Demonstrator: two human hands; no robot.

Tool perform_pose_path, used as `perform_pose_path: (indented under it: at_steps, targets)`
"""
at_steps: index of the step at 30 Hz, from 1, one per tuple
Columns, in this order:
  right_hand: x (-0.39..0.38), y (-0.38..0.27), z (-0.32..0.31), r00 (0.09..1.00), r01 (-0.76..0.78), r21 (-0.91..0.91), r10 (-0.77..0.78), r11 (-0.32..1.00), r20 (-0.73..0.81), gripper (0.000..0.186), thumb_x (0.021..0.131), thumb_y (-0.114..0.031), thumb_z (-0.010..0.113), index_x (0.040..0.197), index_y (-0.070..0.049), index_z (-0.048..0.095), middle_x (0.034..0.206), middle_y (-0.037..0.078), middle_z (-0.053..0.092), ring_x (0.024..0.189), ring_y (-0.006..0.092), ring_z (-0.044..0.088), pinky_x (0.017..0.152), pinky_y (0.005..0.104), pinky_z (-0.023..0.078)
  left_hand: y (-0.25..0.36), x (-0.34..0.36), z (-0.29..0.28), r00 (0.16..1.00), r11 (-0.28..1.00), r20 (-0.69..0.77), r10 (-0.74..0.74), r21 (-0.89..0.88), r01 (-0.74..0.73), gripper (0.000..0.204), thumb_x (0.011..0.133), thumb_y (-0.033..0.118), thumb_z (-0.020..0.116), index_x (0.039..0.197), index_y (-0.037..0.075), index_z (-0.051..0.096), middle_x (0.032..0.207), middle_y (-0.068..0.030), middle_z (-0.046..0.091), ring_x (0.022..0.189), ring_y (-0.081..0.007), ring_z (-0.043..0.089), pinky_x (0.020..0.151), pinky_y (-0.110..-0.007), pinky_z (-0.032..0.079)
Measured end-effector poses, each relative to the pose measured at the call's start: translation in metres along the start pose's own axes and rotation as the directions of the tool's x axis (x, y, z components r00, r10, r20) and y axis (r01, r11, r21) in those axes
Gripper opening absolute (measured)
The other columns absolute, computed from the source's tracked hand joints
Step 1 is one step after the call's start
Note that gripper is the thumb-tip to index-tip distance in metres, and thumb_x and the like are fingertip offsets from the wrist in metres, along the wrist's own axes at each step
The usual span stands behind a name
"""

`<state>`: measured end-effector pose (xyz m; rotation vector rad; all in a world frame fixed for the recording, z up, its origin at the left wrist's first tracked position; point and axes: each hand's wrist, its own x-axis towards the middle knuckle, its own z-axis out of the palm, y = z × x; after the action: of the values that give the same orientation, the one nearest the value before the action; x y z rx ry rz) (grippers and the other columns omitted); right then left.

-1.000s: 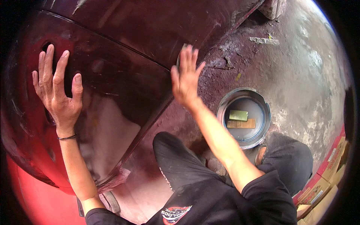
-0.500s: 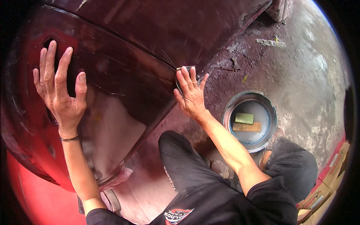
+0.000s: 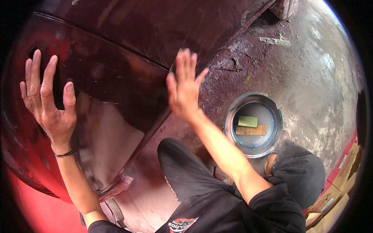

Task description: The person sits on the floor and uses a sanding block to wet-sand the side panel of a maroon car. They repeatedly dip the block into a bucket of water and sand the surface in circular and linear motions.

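Edge risk: right hand (image 3: 183,87) could slip off the maroon car body panel (image 3: 116,87), should a stroke overrun its nearby lower edge.
Panel position: ahead, to the left.
Right hand pose: outstretched at the seam's (image 3: 116,44) lower end; middle fingers together, outer splayed; blurred, cannot tell what's beneath.
Left hand (image 3: 52,106): fingers wide, beside the dark opening (image 3: 59,87).

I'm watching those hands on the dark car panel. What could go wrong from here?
The right hand, blurred, is close to the seam in the car panel, so a fingertip might catch there.

The bucket, with cloudy liquid in it, stands close beside the right leg; a shift of that leg might knock it and spill some.
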<state>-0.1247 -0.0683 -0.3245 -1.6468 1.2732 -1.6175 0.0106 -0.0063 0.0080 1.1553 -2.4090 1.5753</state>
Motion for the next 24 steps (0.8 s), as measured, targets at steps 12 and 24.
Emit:
perform_pose_path:
  at_steps: [12, 24]
  targets:
    - [-0.04, 0.013, 0.016, 0.997, -0.023, -0.043, 0.026, 0.999, 0.07, 0.075, 0.11, -0.033, 0.048, 0.172, -0.007, 0.014, 0.179, 0.017, 0.009, 0.165, 0.0402, 0.002, 0.122, 0.0759, -0.002, 0.001, 0.002, -0.003, 0.999, 0.999, 0.036, 0.006, 0.045, -0.007, 0.049, 0.105, 0.027, 0.06, 0.154, 0.018, 0.054, 0.163, -0.0103, 0.051, 0.155, -0.0301, 0.042, 0.129, -0.05, 0.021]
    - [0.077, 0.008, -0.024, 0.995, 0.015, 0.009, -0.015, 1.0, -0.094, 0.075, 0.109, -0.034, 0.049, 0.171, -0.006, 0.017, 0.178, 0.02, 0.012, 0.164, 0.0448, 0.008, 0.125, 0.0719, 0.001, 0.0, -0.001, -0.006, 0.994, 0.997, 0.106, -0.01, 0.076, 0.002, 0.048, 0.109, 0.025, 0.055, 0.155, 0.014, 0.051, 0.166, -0.0151, 0.047, 0.156, -0.0349, 0.038, 0.129, -0.053, 0.02]
